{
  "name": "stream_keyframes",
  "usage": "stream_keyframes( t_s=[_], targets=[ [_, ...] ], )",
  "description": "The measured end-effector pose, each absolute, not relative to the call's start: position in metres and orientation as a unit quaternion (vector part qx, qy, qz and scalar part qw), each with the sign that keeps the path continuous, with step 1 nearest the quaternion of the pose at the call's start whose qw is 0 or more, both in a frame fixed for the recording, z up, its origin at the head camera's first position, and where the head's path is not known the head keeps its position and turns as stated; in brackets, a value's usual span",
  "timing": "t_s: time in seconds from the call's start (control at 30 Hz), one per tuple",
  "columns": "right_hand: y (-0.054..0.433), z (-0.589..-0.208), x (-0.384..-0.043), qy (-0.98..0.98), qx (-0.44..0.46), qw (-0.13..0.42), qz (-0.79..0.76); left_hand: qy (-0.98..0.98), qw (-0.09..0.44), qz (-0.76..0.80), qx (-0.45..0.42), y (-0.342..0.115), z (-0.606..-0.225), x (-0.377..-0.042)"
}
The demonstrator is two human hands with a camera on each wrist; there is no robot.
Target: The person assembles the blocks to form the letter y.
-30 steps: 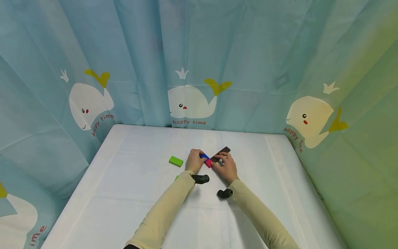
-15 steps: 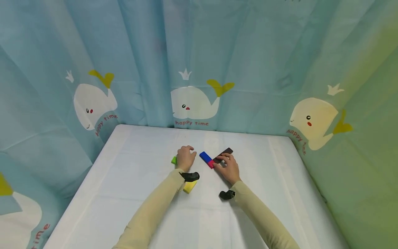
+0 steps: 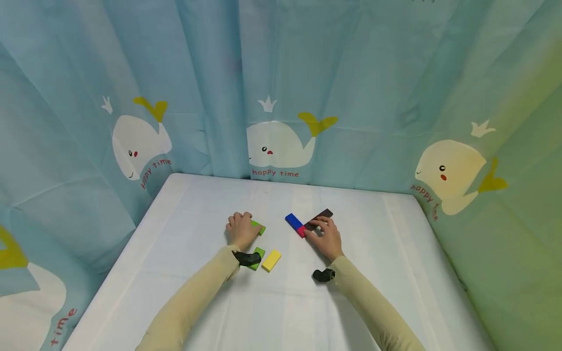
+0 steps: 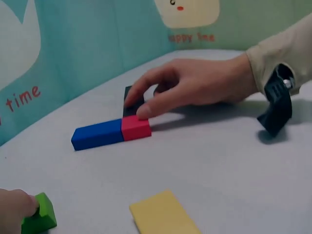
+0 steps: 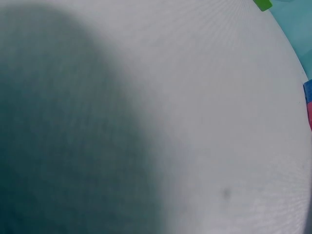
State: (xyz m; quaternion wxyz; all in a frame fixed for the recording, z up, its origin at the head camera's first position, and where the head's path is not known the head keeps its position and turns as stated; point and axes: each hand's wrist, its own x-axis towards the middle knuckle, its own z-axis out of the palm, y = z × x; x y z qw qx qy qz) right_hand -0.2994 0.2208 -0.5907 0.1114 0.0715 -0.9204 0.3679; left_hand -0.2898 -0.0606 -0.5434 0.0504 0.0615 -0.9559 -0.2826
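My left hand (image 3: pixel 240 232) grips a green block (image 3: pixel 260 227) left of the middle of the table, thumb on its near side; the other fingers mostly hide the block's left part. In the left wrist view its thumb lies against the green block's end (image 4: pixel 45 217). My right hand (image 3: pixel 327 239) has bent fingers at a corner of joined blocks, the thumb on a small red block (image 3: pixel 301 231) and the index finger on a long dark brown block (image 3: pixel 325 213). A blue block (image 3: pixel 293 221) lies end to end with the red one.
Nearer to me lie a yellow block (image 3: pixel 271 261) and a second green block (image 3: pixel 260 252), partly hidden behind the black strap (image 3: pixel 247 258) on the left wrist. The white table (image 3: pixel 210 195) backs onto a blue whale-print curtain (image 3: pixel 210 97).
My left hand has let go of the blue block and moved left to the green block, uncovering the yellow block. The right hand stays at the red and dark brown blocks.
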Motion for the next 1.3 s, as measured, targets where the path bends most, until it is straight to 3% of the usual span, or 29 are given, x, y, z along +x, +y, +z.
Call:
stream_keyframes(
  t_s=[0.43, 0.83, 1.17, 1.3],
  targets=[
    [0.222, -0.591, -0.298, -0.918, 0.07, 0.114, 0.373, -0.953, 0.028, -0.298, 0.034, -0.06, -0.546, -0.285],
    [0.221, -0.588, -0.297, -0.917, 0.068, 0.105, 0.378, -0.952, 0.05, -0.296, 0.052, -0.079, -0.536, -0.298],
    [0.221, -0.589, -0.298, -0.917, 0.071, 0.111, 0.377, -0.903, 0.098, -0.406, 0.101, -0.102, -0.549, -0.322],
    [0.221, -0.589, -0.298, -0.916, 0.073, 0.113, 0.379, -0.901, 0.09, -0.412, 0.099, -0.104, -0.55, -0.327]
  ],
)
